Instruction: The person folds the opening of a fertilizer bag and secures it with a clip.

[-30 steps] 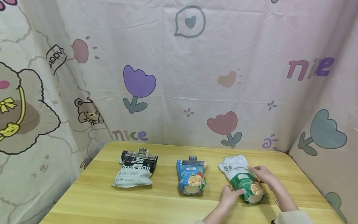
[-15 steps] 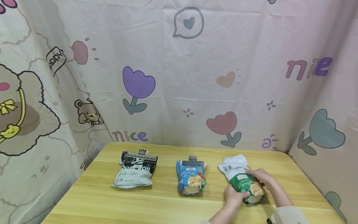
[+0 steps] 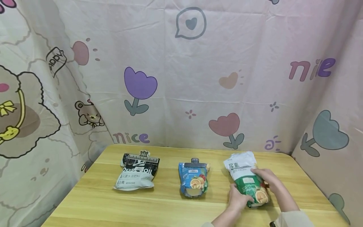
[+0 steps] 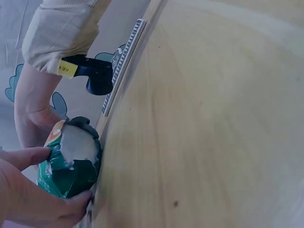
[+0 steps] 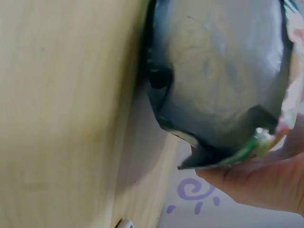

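At the right of the table, a green and white plastic bag (image 3: 246, 183) with orange fruit printed near its base leans back, held from both sides. My left hand (image 3: 239, 199) grips its lower left, thumb across the front. My right hand (image 3: 267, 177) holds the right edge, with the thumb on the front and most fingers hidden behind. In the left wrist view, the bag's base (image 4: 78, 145) faces the camera, between the left thumb and fingers. The right wrist view has the base (image 5: 223, 61) close up, with the right hand (image 5: 266, 185) beside it.
A blue fruit-printed bag (image 3: 194, 183) with a dark clip (image 3: 195, 165) lies mid-table. Farther left is a black and white bag (image 3: 137, 175) with a patterned clip (image 3: 143, 157). A long striped clip (image 4: 124, 66) lies on the table (image 4: 199, 118) near the right arm.
Both hands have shifted their hold on the green and white bag. Its top has risen and tipped slightly upright. The other two bags stay put.
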A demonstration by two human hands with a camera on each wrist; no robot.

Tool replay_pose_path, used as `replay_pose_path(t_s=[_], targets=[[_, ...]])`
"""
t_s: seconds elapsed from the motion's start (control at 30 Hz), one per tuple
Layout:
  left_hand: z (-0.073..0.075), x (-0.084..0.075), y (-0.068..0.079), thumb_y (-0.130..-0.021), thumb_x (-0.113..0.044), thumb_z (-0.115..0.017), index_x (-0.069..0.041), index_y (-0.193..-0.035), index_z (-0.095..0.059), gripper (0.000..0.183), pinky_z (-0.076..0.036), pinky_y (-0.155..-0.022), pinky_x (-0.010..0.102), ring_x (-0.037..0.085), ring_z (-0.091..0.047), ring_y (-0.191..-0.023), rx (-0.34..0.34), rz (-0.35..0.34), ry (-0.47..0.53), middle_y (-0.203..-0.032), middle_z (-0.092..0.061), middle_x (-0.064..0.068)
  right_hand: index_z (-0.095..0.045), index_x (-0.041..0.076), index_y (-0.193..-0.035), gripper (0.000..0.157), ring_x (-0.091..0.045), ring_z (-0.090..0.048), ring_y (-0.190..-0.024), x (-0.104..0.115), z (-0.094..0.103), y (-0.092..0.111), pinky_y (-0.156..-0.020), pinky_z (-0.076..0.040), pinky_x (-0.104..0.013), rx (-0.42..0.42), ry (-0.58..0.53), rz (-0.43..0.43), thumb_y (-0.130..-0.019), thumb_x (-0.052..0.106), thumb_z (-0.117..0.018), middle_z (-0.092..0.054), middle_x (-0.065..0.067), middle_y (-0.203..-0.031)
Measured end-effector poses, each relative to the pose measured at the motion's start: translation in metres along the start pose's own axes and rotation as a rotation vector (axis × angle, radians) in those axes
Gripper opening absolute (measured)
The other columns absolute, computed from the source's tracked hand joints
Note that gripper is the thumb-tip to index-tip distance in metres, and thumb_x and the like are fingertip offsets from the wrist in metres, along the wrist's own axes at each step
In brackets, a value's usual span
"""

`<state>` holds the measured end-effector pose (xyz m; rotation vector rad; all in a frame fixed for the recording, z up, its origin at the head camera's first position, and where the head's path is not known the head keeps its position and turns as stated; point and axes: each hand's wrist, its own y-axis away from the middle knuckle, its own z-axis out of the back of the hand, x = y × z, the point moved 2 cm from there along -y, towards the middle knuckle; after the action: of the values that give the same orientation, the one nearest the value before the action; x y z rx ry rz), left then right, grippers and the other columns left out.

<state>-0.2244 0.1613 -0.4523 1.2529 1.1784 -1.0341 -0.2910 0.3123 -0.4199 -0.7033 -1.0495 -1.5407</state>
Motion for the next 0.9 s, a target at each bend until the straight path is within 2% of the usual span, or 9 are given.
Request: replay_pose_path(t_s=[0.1, 0.23, 0.37, 0.47, 0.53, 0.63, 0.7, 0.8, 0.9], targets=[[0.001, -0.002, -0.001, -0.052, 0.017, -0.074, 0.003, -0.110, -0.042, 0.068, -0.041, -0.087, 0.048, 0.033, -0.051, -0.096, 0.027, -0.026, -0.030, -0.098, -0.052, 0.013, -0.031, -0.021, -0.128, 0.068, -0.036, -0.046, -0.102, 0.002, 0.002, 0.004, -0.077, -0.043, -0.046, 0.007, -0.007, 0.023, -0.094, 0.036, -0.049, -0.050, -0.029, -0.111], [0.002, -0.006, 0.000, -0.049, 0.015, -0.079, 0.000, -0.110, -0.041, 0.073, -0.045, -0.084, 0.044, 0.031, -0.054, -0.091, 0.034, -0.109, -0.159, -0.095, -0.056, 0.012, -0.019, -0.025, -0.130, 0.072, -0.035, -0.049, -0.101, 0.008, 0.007, 0.011, -0.083, -0.043, -0.050, -0.001, -0.005, 0.061, -0.095, 0.033, -0.046, -0.046, -0.033, -0.115], [0.002, -0.006, -0.004, -0.047, 0.014, -0.081, -0.004, -0.109, -0.039, 0.077, -0.048, -0.080, 0.038, 0.026, -0.055, -0.087, 0.029, -0.200, -0.304, -0.094, -0.052, 0.006, -0.019, -0.026, -0.128, 0.072, -0.031, -0.053, -0.096, 0.013, 0.013, 0.018, -0.087, -0.043, -0.049, -0.034, -0.018, 0.121, -0.094, 0.029, -0.050, -0.044, -0.034, -0.114], [0.002, -0.004, -0.008, -0.046, 0.018, -0.079, -0.006, -0.110, -0.038, 0.079, -0.048, -0.079, 0.034, 0.024, -0.053, -0.087, 0.019, -0.255, -0.369, -0.098, -0.045, 0.002, -0.026, -0.025, -0.125, 0.066, -0.029, -0.055, -0.091, 0.013, 0.018, 0.020, -0.083, -0.047, -0.045, -0.063, -0.022, 0.184, -0.092, 0.026, -0.055, -0.045, -0.033, -0.108], [0.003, -0.003, -0.010, -0.047, 0.021, -0.076, -0.007, -0.111, -0.038, 0.079, -0.049, -0.073, 0.032, 0.023, -0.053, -0.083, 0.002, -0.279, -0.416, -0.100, -0.043, 0.002, -0.030, -0.025, -0.120, 0.062, -0.024, -0.056, -0.087, 0.016, 0.020, 0.025, -0.079, -0.050, -0.040, -0.076, -0.013, 0.218, -0.091, 0.023, -0.057, -0.049, -0.028, -0.103], [0.004, -0.002, -0.012, -0.047, 0.023, -0.072, -0.008, -0.110, -0.037, 0.079, -0.048, -0.061, 0.029, 0.020, -0.051, -0.073, -0.017, -0.294, -0.500, -0.099, -0.040, 0.003, -0.033, -0.021, -0.114, 0.050, -0.021, -0.056, -0.085, 0.022, 0.020, 0.039, -0.077, -0.051, -0.035, -0.084, 0.025, 0.230, -0.091, 0.016, -0.057, -0.051, -0.024, -0.102], [0.006, -0.001, -0.012, -0.048, 0.020, -0.075, -0.009, -0.108, -0.036, 0.077, -0.046, -0.056, 0.029, 0.020, -0.050, -0.067, -0.004, -0.288, -0.547, -0.098, -0.040, 0.004, -0.038, -0.016, -0.107, 0.038, -0.019, -0.056, -0.083, 0.024, 0.021, 0.048, -0.076, -0.050, -0.034, -0.083, 0.071, 0.234, -0.091, 0.013, -0.055, -0.054, -0.020, -0.098], [0.009, -0.005, -0.011, -0.054, 0.011, -0.081, -0.009, -0.110, -0.036, 0.074, -0.049, -0.064, 0.030, 0.023, -0.054, -0.073, 0.071, -0.262, -0.568, -0.098, -0.043, 0.003, -0.038, -0.014, -0.105, 0.033, -0.023, -0.056, -0.087, 0.023, 0.025, 0.059, -0.078, -0.047, -0.038, -0.070, 0.129, 0.239, -0.091, 0.012, -0.056, -0.056, -0.018, -0.098], [0.012, -0.010, -0.010, -0.061, -0.002, -0.084, -0.008, -0.111, -0.038, 0.069, -0.049, -0.076, 0.032, 0.022, -0.056, -0.085, 0.168, -0.233, -0.545, -0.096, -0.049, 0.002, -0.035, -0.016, -0.113, 0.042, -0.032, -0.055, -0.096, 0.020, 0.031, 0.066, -0.083, -0.045, -0.046, -0.039, 0.163, 0.243, -0.092, 0.012, -0.055, -0.055, -0.022, -0.103]])
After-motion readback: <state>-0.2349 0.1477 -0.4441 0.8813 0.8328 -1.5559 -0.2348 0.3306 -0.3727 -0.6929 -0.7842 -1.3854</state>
